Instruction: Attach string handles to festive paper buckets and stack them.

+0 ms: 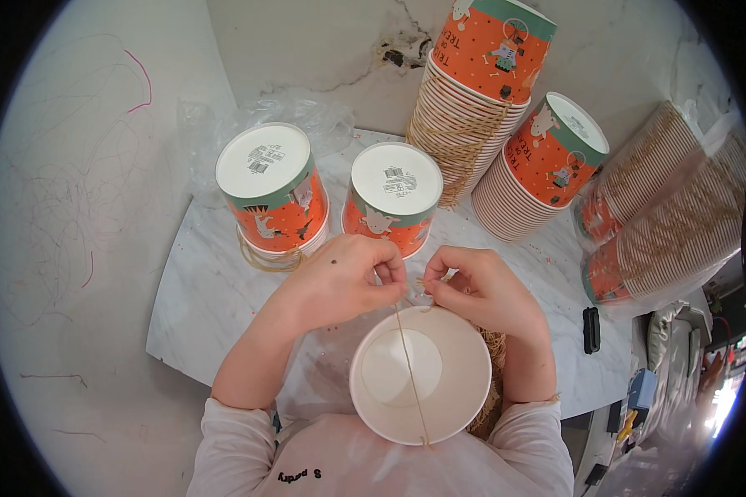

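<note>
A white-lined paper bucket rests against my body with its open mouth facing up. A thin tan cord stretches across the mouth, from the near rim to the far rim. Over the far rim, my left hand pinches the cord between thumb and fingers. Close beside it, my right hand is closed too, and a short frayed bit of cord shows at its fingertips. More tan cord hangs in a bundle right of the bucket, partly hidden by it and my right forearm.
Upturned orange-and-green buckets stand beyond my hands: one at left, one in the middle. Tall nested stacks rise behind, and bagged stacks lean at right. A black object lies on the marbled table.
</note>
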`<state>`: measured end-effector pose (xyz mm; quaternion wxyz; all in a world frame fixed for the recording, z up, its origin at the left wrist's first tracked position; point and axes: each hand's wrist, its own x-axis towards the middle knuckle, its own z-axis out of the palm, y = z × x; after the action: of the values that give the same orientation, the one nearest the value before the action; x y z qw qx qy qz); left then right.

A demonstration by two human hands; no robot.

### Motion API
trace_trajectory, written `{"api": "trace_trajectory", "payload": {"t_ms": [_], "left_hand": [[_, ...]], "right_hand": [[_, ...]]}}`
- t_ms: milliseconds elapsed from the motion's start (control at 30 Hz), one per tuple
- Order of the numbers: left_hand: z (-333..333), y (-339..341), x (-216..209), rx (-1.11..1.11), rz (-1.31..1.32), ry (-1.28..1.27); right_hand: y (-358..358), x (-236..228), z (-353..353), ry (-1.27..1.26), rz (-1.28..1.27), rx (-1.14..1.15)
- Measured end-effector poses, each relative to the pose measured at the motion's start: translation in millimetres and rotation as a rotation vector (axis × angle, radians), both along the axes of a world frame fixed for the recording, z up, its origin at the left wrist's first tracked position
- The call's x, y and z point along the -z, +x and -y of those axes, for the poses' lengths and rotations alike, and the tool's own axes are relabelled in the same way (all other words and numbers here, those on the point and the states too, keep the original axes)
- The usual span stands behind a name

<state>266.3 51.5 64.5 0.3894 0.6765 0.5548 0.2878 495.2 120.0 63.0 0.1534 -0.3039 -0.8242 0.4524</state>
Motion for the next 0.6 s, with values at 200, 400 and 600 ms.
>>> {"api": "trace_trajectory", "payload": {"t_ms": [200,400,600], "left_hand": [[-4,2,8,-0.005,0.126,-0.019],[-5,2,6,-0.005,0.207,-0.046],[-5,-2,11,-0.016,0.232,-0.026]], "right_hand": [[3,-5,-1,-0.001,0.019,-0.012],[5,-3,-4,0.036,0.018,-0.027],[5,-1,-5,0.009,-0.009,-0.020]]}}
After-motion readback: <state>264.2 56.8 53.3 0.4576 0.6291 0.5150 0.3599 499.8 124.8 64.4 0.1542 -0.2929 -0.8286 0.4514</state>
